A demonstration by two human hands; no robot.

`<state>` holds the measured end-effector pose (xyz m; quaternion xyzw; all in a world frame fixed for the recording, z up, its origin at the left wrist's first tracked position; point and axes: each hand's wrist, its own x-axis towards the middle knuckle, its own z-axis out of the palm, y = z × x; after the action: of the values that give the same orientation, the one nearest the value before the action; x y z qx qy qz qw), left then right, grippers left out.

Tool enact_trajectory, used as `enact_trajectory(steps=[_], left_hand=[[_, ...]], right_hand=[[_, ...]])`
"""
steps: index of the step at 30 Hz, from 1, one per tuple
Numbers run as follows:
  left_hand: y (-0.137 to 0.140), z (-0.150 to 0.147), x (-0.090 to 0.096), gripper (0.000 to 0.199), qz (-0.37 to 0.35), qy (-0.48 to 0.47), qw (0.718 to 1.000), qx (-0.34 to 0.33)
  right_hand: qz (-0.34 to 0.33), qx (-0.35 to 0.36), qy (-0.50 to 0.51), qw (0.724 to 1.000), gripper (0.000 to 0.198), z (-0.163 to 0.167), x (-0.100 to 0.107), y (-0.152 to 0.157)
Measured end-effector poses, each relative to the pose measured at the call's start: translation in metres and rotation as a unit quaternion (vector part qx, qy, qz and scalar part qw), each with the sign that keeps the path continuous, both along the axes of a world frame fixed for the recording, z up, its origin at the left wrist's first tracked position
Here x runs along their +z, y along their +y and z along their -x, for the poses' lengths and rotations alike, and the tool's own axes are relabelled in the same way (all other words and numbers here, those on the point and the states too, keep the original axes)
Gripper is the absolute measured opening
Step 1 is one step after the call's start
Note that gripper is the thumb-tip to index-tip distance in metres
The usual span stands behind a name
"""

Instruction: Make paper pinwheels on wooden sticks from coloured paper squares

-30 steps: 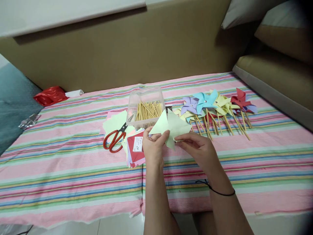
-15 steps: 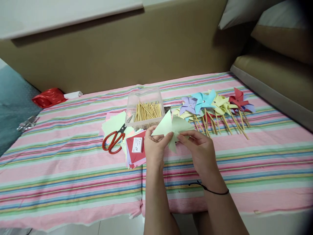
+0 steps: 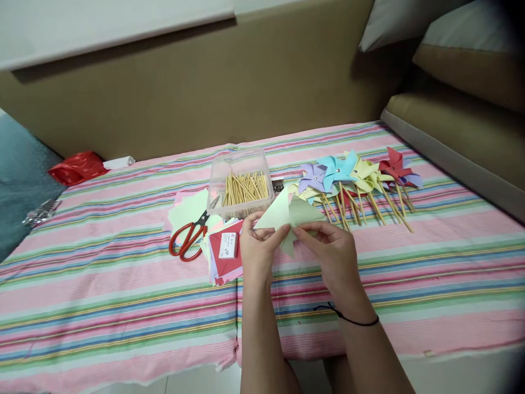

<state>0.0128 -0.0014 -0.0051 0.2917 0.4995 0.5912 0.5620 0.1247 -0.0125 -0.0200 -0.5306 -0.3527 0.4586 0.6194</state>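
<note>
A pale green paper (image 3: 275, 212), cut into pointed flaps, is held up between both hands above the cloth. My left hand (image 3: 259, 243) pinches it near the centre with the thumb, fingers behind the left flap. From the right, my right hand (image 3: 330, 246) grips the paper close to the same spot, thumb and forefinger together. One flap points up, one spreads right and one hangs down. Behind the hands stands a clear plastic box (image 3: 240, 158) of short wooden sticks (image 3: 246, 189). Finished paper pinwheels (image 3: 338, 168) on sticks lie to the right.
Left of my hands lie red-handled scissors (image 3: 186, 241), pale green sheets (image 3: 186, 210) and a red paper stack (image 3: 225, 267) with a small white box (image 3: 228, 245) on top. A red plastic bag (image 3: 77, 168) sits far left. Striped cloth (image 3: 123, 295) covers the surface; cushions (image 3: 471, 65) are at right.
The right thumb and forefinger have moved slightly left, closer to the left thumb at the paper's centre. The whole view has shifted a little; the other things lie as before.
</note>
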Motion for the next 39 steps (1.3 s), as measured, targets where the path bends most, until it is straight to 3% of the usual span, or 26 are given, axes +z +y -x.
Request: enact_trajectory(steps=[15,20,26,34,39], left_hand=[[0.0,0.0,0.003,0.062,0.0,0.023,1.0,-0.008],[0.001,-0.004,0.001,0.057,-0.003,0.01,1.0,0.017],[0.002,-0.013,0.001,0.059,-0.007,-0.067,0.996,0.054],[0.001,-0.017,-0.001,0.06,0.002,-0.079,0.996,0.043],[-0.001,-0.01,0.0,0.059,-0.001,-0.019,1.0,0.008]], right_hand=[[0.007,0.006,-0.009,1.0,0.015,0.0,-0.001,-0.001],[-0.003,0.005,0.008,1.0,0.018,0.003,0.0,0.0],[-0.041,-0.053,0.163,0.984,0.074,0.016,0.006,0.003],[0.005,-0.084,0.158,0.984,0.079,0.021,0.005,0.002],[0.006,-0.086,0.15,0.985,0.082,0.011,0.003,0.003]])
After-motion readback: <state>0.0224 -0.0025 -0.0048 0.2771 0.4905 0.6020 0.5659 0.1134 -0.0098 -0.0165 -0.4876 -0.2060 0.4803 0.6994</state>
